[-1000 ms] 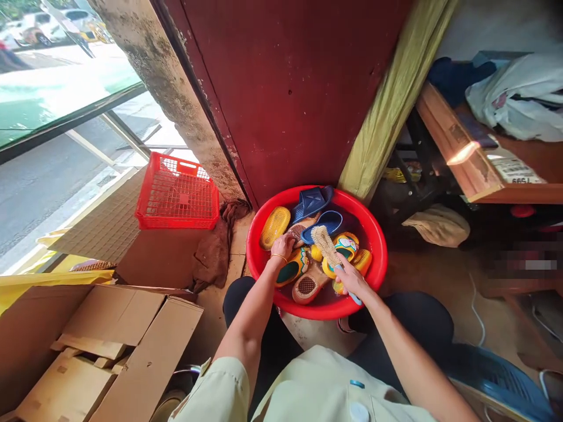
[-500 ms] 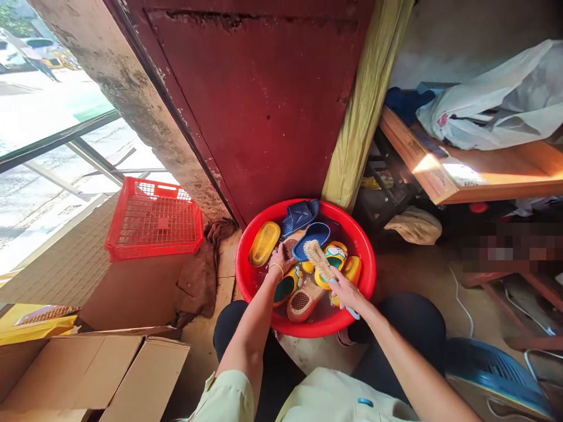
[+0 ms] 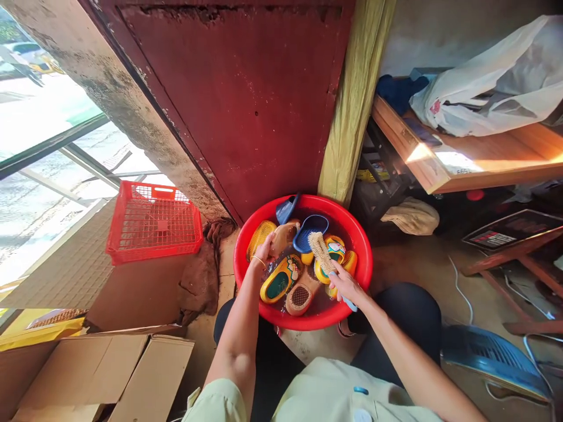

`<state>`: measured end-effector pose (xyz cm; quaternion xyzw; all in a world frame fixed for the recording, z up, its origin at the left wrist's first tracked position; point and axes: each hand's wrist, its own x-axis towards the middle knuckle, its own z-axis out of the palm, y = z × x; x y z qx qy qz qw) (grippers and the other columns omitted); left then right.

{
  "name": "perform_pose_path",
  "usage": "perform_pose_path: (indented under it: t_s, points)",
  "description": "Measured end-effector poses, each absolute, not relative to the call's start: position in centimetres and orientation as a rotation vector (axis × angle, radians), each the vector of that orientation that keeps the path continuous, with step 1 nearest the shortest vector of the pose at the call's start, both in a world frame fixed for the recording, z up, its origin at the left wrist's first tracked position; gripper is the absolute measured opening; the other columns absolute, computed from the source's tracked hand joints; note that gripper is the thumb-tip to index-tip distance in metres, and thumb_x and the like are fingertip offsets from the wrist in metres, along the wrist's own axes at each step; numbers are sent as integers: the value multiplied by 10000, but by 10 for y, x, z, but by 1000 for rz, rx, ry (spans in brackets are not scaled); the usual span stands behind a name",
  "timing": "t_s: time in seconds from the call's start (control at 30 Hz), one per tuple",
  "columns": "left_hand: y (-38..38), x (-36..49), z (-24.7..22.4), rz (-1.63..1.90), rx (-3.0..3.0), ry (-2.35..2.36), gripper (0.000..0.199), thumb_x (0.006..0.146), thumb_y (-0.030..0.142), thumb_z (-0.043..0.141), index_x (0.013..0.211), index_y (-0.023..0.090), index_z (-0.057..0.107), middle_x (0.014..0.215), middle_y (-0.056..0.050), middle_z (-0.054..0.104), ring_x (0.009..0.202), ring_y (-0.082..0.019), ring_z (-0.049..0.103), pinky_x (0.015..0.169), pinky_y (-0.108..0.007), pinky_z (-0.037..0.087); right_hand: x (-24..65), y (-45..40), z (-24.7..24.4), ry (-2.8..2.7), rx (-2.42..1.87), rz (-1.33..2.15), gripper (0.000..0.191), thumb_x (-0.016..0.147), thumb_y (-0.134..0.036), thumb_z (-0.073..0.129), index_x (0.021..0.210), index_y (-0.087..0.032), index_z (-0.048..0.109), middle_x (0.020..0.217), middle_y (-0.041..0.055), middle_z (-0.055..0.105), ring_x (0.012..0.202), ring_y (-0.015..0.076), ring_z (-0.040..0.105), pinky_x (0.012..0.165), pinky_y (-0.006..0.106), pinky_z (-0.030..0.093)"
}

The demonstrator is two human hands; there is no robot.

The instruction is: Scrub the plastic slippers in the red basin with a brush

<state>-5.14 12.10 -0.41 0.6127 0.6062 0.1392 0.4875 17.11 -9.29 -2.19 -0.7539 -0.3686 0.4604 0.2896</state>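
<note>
Red door (image 3: 246, 99), wooden bench (image 3: 475, 161), bright window (image 3: 39, 152)

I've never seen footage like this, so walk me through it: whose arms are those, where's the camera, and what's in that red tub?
The camera sits on a person's head, looking down, so the two bare arms are their own. They crouch over a red plastic basin of water on the floor, full of slippers. The left hand lifts a tan slipper out of the water. The right hand holds a scrubbing brush, bristles up. Yellow, blue and brown slippers float around them. To the left lie a red mesh basket and flattened cardboard boxes.
</note>
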Motion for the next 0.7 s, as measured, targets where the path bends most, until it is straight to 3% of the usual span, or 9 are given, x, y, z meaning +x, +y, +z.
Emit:
perform_pose_path:
  t_s: [0.13, 0.2, 0.3, 0.5, 0.7]
  points:
    - [91, -56, 2, 404, 856, 1054, 810, 941, 741, 237, 1151, 98, 684, 807, -146, 732, 558, -150, 633, 467, -231, 485, 156, -93, -14, -1089, -2006, 950, 655, 1000, -411, 339, 1609, -199, 221, 825, 29, 727, 434, 126, 593, 434, 232, 497]
    - [71, -57, 0, 442, 614, 888, 772, 941, 723, 315, 1170, 75, 666, 795, -147, 727, 564, -153, 643, 461, -219, 492, 146, -92, -6, -1297, -1932, 743, 635, 1006, -391, 331, 1600, -178, 262, 985, 101, 755, 660, 185, 709, 591, 276, 572]
    - [47, -60, -5, 511, 472, 834, 745, 938, 708, 378, 1233, 75, 635, 784, -135, 726, 569, -165, 659, 462, -223, 505, 134, -90, 4, -1688, -1886, 566, 611, 1004, -318, 375, 1597, -199, 294, 1181, 147, 728, 969, 243, 722, 804, 312, 565]
    - [27, -61, -16, 565, 411, 880, 720, 904, 718, 455, 1307, 138, 596, 822, -108, 730, 587, -169, 671, 483, -233, 526, 128, -65, 14, -1859, -2113, 631, 649, 986, -209, 412, 1614, -178, 250, 1001, 148, 768, 881, 243, 736, 752, 290, 535]
    - [28, -57, -26, 589, 332, 875, 742, 913, 734, 394, 1325, 145, 576, 902, -118, 739, 772, -242, 725, 696, -377, 615, 119, -83, 10, -1984, -1918, 720, 653, 956, -183, 406, 1599, -238, 306, 1036, 107, 776, 899, 234, 740, 797, 321, 543]
